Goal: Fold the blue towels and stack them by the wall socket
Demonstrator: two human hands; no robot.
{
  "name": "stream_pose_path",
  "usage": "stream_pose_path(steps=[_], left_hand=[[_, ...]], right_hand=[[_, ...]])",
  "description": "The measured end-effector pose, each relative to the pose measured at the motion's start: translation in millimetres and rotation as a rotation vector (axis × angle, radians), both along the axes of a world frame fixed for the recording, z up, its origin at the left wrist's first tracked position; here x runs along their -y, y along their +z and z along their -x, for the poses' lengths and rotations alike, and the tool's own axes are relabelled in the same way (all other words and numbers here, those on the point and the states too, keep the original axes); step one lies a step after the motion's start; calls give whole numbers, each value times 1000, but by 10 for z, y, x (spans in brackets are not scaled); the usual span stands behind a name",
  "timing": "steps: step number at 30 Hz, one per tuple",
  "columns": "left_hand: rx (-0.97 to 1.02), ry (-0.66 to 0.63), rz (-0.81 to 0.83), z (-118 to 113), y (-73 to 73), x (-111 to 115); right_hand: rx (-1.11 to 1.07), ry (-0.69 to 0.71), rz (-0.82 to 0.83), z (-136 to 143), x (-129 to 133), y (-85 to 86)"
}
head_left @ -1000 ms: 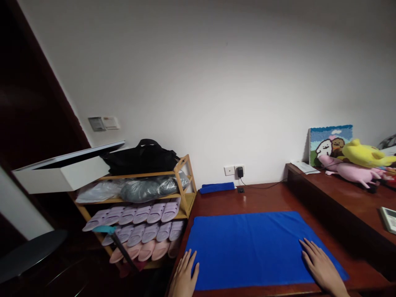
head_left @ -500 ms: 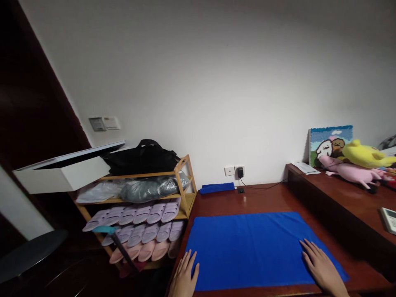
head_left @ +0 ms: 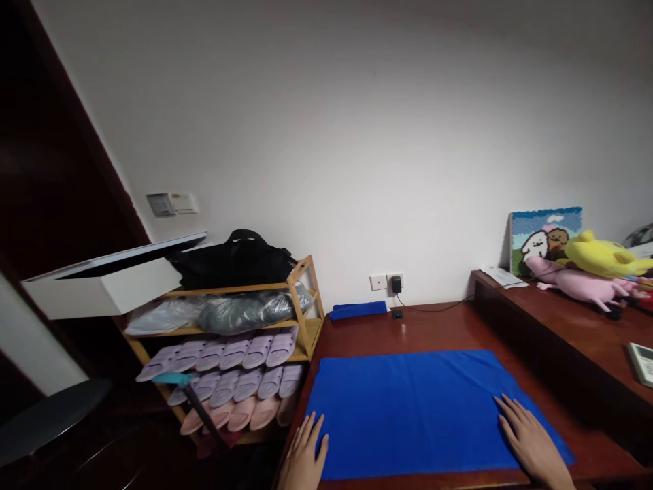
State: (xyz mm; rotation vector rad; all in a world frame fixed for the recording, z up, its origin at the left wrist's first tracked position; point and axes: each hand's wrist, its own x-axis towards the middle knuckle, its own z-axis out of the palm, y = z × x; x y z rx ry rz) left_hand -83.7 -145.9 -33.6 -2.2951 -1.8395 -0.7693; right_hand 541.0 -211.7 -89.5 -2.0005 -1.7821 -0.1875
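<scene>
A blue cloth lies spread out on the brown wooden table, with faint creases in it. My left hand rests flat at the cloth's left edge, fingers apart and holding nothing. On the right part of the cloth lies my right hand, palm down with its fingers outstretched and nothing gripped. A folded blue cloth sits at the back of the table against the wall.
Left of the table stands a wooden rack with slippers, a black bag and a white box. A plugged-in adapter trails a cable. Plush toys lie on the raised surface at right.
</scene>
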Motion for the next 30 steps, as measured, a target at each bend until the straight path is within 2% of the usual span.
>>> stream_pose_path(steps=[11, 30], left_hand=[[-18, -4, -3, -7, 33, 16], [-21, -3, -29, 5, -3, -8]], right_hand=[[-24, -1, -1, 29, 2, 47], [-19, 12, -16, -13, -24, -62]])
